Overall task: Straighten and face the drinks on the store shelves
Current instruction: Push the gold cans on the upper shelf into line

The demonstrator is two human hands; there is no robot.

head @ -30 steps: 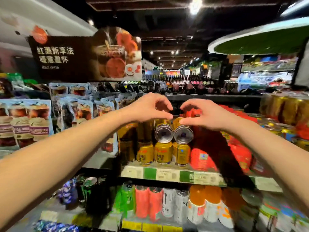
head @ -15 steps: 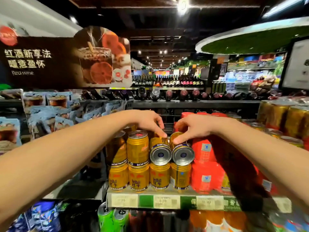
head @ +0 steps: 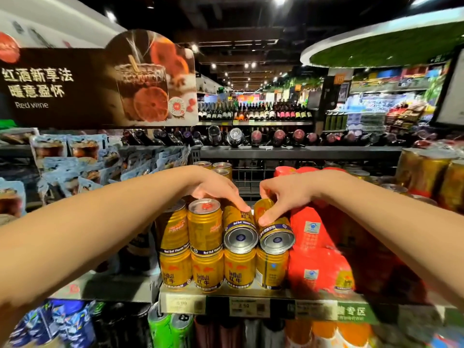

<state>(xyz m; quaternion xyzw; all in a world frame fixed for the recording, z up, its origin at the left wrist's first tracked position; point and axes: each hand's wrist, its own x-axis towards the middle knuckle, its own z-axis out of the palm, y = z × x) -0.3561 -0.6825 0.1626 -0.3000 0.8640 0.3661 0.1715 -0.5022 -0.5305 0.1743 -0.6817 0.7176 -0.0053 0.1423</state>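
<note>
Gold Red Bull cans stand two high on the shelf (head: 251, 306). In the upper row, two cans are tipped forward with their silver bottoms facing me. My left hand (head: 216, 189) rests its fingers on top of the left tipped can (head: 239, 229). My right hand (head: 283, 194) grips the right tipped can (head: 275, 231), thumb on its side. Two upright upper cans (head: 204, 227) stand to the left. The lower row of cans (head: 238, 272) stands upright, labels forward.
Red cans (head: 311, 232) sit right of the gold ones. Green and other cans (head: 163, 327) fill the shelf below. Snack pouches (head: 62, 156) hang at left under a red wine sign (head: 98, 84). Larger gold cans (head: 431, 177) stand at right; wine bottles lie behind.
The view has come closer and lower onto the gold cans. Both hands stay on the two tipped upper cans, which lean a little further forward than before.
</note>
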